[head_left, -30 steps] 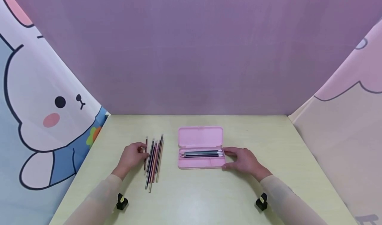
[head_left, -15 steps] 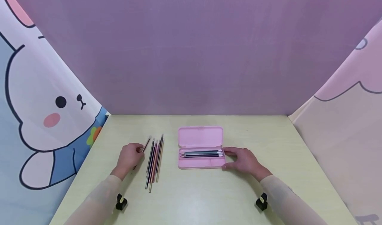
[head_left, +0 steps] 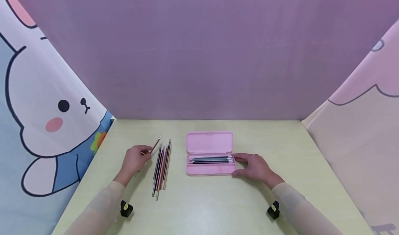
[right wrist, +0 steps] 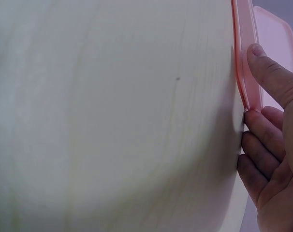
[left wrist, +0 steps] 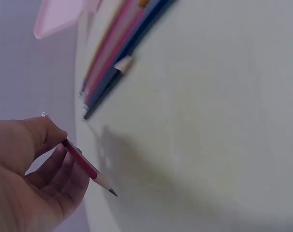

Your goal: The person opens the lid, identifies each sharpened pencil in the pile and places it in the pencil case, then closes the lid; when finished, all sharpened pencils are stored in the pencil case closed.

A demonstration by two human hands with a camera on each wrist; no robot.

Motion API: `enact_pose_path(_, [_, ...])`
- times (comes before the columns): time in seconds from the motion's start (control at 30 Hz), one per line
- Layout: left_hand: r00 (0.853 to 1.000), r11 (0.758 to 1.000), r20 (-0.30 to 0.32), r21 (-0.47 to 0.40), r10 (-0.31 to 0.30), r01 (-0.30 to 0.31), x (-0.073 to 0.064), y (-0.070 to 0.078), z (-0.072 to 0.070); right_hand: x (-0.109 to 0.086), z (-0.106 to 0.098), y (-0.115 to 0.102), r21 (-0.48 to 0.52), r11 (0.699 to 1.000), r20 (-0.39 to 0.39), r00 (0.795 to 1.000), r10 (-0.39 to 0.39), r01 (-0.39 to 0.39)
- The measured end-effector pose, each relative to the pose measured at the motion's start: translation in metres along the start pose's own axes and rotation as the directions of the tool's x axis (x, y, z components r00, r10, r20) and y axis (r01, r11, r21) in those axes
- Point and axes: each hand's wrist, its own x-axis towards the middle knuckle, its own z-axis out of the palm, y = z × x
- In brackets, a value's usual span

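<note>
We are lifting one red pencil (head_left: 154, 146) away from the row of pencils (head_left: 161, 168); a second ago it was lying flat at the left edge of that row, and now our left hand (head_left: 134, 160) is pinching it between thumb and fingers, its far end tilting up and to the right, its sharpened tip (left wrist: 111, 192) pointing down in the left wrist view; so we are judging that this pencil is on its way to join the ones already in the pencil case (head_left: 209, 153). Our right hand (head_left: 254, 167) is keeping its place at the right end of the case, thumb (right wrist: 267, 72) pressing on the rim and fingers curling against the side wall; it is steadying the case, not carrying it. The lid is lying open toward the back; a few pencils are resting in the far compartment, and the near one is looking bare. Between the row and the case the desk (head_left: 199, 207) is giving us an open strip to cross; the back and side walls are standing well apart from both hands.
</note>
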Motion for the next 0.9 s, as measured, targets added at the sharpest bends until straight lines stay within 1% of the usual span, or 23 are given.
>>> enact_pose_path(0.13, [0.998,0.998,0.014,-0.020,0.058,-0.058,0.008,0.019,0.004,0.000,-0.001,0.002,-0.002,1.000,-0.004,1.000,-0.003,0.003])
enact_pose_path(0.3, [0.990,0.992,0.072,-0.055,0.119,-0.115,0.018,0.048,0.020,0.001,-0.002,0.005,-0.008,1.000,-0.010,1.000,-0.009,0.009])
enact_pose_path(0.37, [0.985,0.989,0.105,-0.066,0.140,-0.134,0.021,0.061,0.028,0.001,-0.002,0.005,-0.009,1.000,-0.009,1.000,-0.010,0.010])
enact_pose_path(0.43, [0.974,0.983,0.138,-0.074,0.180,-0.171,0.025,0.073,0.035,0.001,-0.002,0.006,-0.013,1.000,-0.008,1.000,-0.013,0.013])
enact_pose_path(0.5, [0.957,0.973,0.179,-0.086,0.227,-0.215,0.028,0.086,0.042,0.001,-0.002,0.005,-0.014,1.000,-0.008,1.000,-0.005,0.005])
enact_pose_path(0.57, [0.931,0.957,0.221,-0.092,0.290,-0.276,0.032,0.096,0.050,0.000,-0.001,0.004,-0.013,1.000,-0.008,1.000,-0.006,0.006])
enact_pose_path(0.63, [0.905,0.944,0.268,-0.106,0.330,-0.313,0.036,0.105,0.058,0.000,-0.001,0.003,-0.005,1.000,-0.004,1.000,-0.001,0.001])
enact_pose_path(0.73, [0.871,0.934,0.337,-0.120,0.358,-0.337,0.039,0.115,0.070,0.000,0.000,0.001,0.008,1.000,0.002,1.000,-0.004,0.004])
enact_pose_path(0.8, [0.853,0.929,0.371,-0.114,0.368,-0.351,0.041,0.122,0.079,0.000,0.000,0.000,0.013,1.000,0.002,1.000,0.003,-0.003])
enact_pose_path(0.87, [0.833,0.917,0.391,-0.087,0.392,-0.390,0.042,0.129,0.088,-0.001,0.000,0.000,0.015,1.000,-0.001,1.000,0.005,-0.005])
enact_pose_path(0.9, [0.821,0.906,0.398,-0.071,0.409,-0.417,0.043,0.132,0.093,-0.001,0.000,0.000,0.015,1.000,-0.003,1.000,0.005,-0.005])
